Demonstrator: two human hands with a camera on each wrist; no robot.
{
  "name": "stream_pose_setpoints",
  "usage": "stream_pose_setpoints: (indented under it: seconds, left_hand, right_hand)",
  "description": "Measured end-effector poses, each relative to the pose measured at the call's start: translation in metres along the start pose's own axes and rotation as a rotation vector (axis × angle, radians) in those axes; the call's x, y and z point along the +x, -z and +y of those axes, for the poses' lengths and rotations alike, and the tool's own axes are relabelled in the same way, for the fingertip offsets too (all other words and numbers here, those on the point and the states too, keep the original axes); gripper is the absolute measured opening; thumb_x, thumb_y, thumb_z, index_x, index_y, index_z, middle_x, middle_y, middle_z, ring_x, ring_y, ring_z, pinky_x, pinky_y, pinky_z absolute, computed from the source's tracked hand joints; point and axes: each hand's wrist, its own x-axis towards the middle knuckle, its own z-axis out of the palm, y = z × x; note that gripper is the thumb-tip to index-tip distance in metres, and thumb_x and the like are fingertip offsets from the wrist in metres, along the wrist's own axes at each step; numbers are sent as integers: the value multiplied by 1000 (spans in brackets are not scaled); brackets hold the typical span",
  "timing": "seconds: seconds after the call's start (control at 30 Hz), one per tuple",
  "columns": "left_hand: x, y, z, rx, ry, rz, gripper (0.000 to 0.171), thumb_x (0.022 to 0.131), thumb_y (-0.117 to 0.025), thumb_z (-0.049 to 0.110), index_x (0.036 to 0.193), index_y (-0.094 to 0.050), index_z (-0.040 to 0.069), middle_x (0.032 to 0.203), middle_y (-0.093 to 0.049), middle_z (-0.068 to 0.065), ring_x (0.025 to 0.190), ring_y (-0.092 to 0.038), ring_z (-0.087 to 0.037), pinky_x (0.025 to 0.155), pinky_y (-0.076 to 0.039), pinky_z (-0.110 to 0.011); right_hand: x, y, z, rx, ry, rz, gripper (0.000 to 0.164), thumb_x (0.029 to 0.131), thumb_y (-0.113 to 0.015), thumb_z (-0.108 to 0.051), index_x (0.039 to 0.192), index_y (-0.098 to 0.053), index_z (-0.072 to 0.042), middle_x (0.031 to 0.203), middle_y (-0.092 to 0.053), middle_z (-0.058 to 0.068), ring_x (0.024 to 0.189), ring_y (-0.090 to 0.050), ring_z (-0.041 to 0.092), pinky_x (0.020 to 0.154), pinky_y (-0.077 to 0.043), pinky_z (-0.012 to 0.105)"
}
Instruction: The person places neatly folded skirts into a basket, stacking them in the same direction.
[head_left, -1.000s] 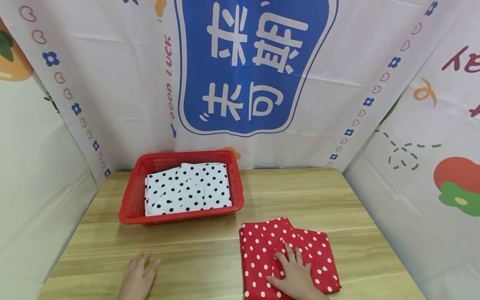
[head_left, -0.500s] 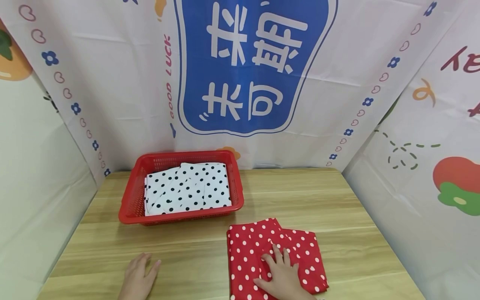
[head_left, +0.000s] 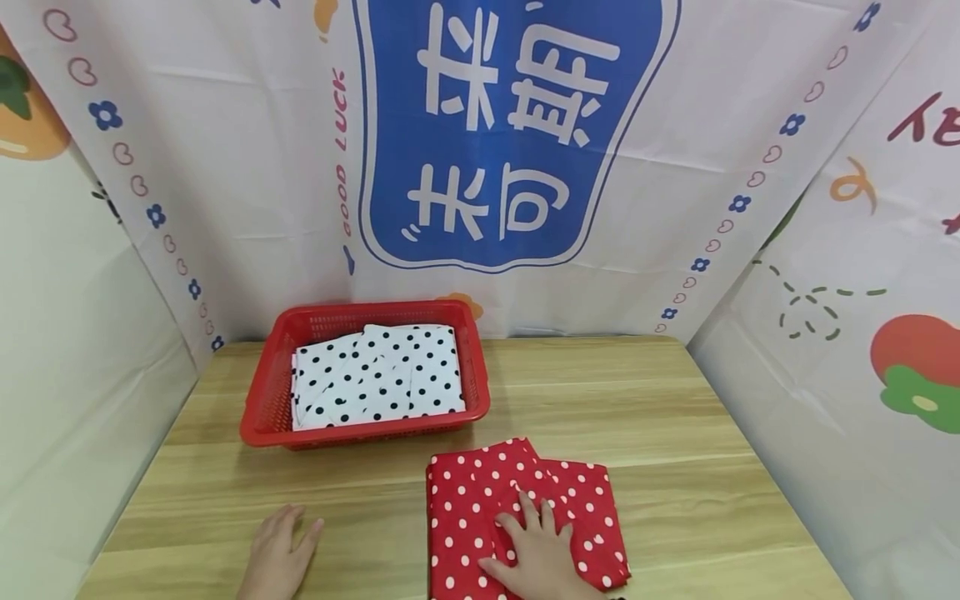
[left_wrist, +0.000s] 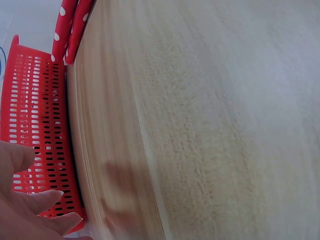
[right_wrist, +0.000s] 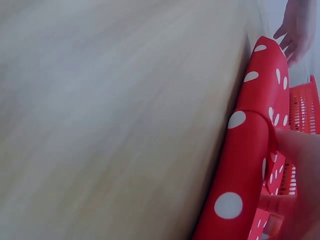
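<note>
A folded red cloth with white polka dots [head_left: 461,508] lies on the table at the front, right of the middle. My right hand [head_left: 542,554] rests on top of it, fingers spread and pressing down on the fabric. In the right wrist view, the fingers [right_wrist: 295,145] touch the upper side of the thick folded red cloth [right_wrist: 245,155]. My left hand [head_left: 276,557] is over the table to the left of the cloth, holding nothing. Its fingers [left_wrist: 42,200] look relaxed in the left wrist view, with the red basket [left_wrist: 37,110] beyond them.
Behind my hands, a red plastic basket [head_left: 258,392] holds a folded white cloth with black dots [head_left: 382,375]. The wood-grain table [head_left: 615,392] is enclosed by a printed white curtain [head_left: 285,167] at the back and side walls.
My right hand has slid the red polka-dot cloth to the left across the table, toward my left hand. The left hand and basket stay in place.
</note>
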Motion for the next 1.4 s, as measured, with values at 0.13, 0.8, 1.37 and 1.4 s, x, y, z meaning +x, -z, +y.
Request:
stream_pose_setpoints:
  seconds: [0.13, 0.8, 1.37, 1.4]
  left_hand:
    - [0, -1, 0, 4, 1, 2, 56, 102, -47, 24, 131, -38, -23, 138, -27, -47, 129, -21, -60, 109, -16, -66]
    - [2, 0, 1, -29, 37, -30, 59, 102, -44, 28, 134, -35, -20, 140, -23, -46, 131, -16, -59, 108, -13, -67]
    - [-2, -2, -2, -14, 27, -18, 58, 102, -45, 26, 135, -35, -21, 141, -24, -44, 131, -19, -58, 109, -15, -66]
    - [-2, -2, -3, -10, 22, -14, 58, 103, -45, 26, 135, -35, -21, 141, -24, -44, 131, -19, -58, 109, -15, -66]
  right_hand:
    - [1, 0, -9, -12, 4, -17, 64, 78, -70, -56, 129, -59, -19, 143, -38, 18, 128, -31, 50, 90, -25, 82]
    - [5, -1, -28, -37, 14, -51, 59, 78, -75, -48, 128, -60, -22, 142, -39, 16, 127, -32, 48, 92, -29, 79]
    - [15, -13, -59, -16, 32, -80, 57, 78, -75, -49, 128, -61, -26, 144, -39, 14, 129, -31, 44, 94, -29, 78]
    - [15, -13, -61, -6, 33, -80, 56, 78, -74, -49, 128, -61, -26, 144, -39, 14, 129, -31, 44, 94, -28, 78]
